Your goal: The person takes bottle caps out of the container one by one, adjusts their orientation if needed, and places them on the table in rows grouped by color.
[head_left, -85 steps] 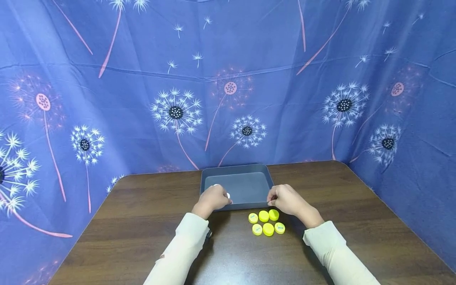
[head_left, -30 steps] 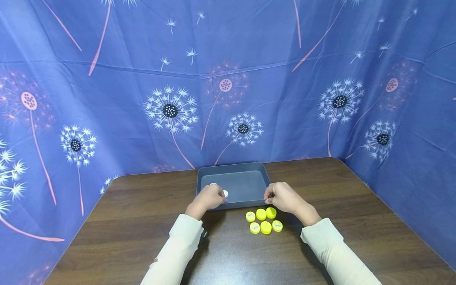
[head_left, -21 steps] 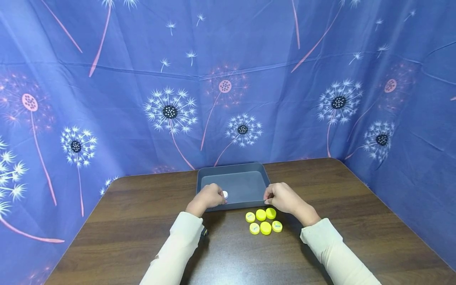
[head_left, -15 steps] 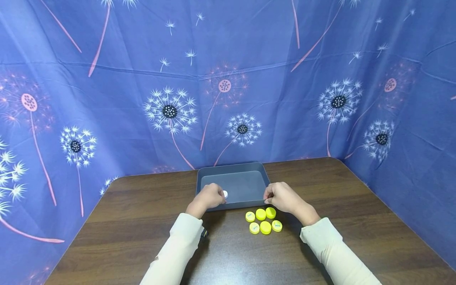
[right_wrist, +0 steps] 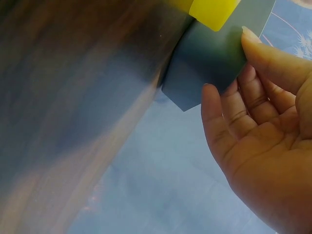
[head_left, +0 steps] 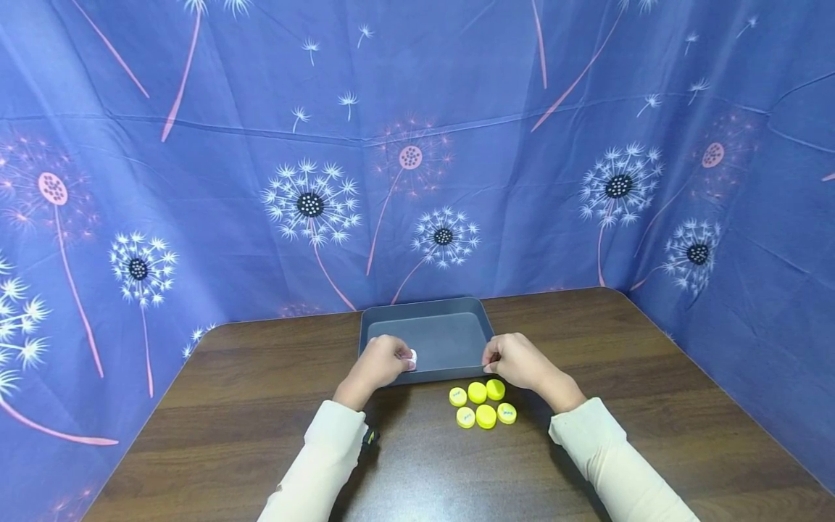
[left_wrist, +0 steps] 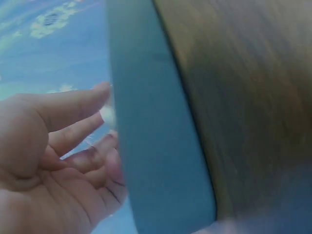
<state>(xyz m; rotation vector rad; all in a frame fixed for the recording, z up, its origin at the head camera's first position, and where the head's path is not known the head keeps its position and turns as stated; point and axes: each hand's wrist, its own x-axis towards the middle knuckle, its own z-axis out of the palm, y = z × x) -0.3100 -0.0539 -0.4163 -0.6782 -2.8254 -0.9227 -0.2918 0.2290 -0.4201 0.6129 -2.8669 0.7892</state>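
Observation:
A dark grey tray (head_left: 450, 344) lies toward the back of the table. My left hand (head_left: 381, 359) reaches over its front left part and pinches a small white cap (head_left: 412, 357) between thumb and fingers. The left wrist view shows this white cap (left_wrist: 108, 116) by the thumb tip, partly hidden behind the tray wall (left_wrist: 151, 126). At the tray's front right corner, my right hand (head_left: 518, 360) holds the rim. In the right wrist view the thumb lies against the tray wall (right_wrist: 204, 63), with the fingers curled partly behind it.
Several yellow bottle caps (head_left: 485, 416) stand in two short rows just in front of the tray, some with blue marks on top. They sit on a brown wooden table (head_left: 261, 406). A blue curtain with dandelion prints (head_left: 522, 181) hangs behind and beside the table.
The white cap, lying flat beside my left fingers before, is now tilted between them. A second white cap seen earlier behind my left hand is hidden. My right hand stays at the tray corner.

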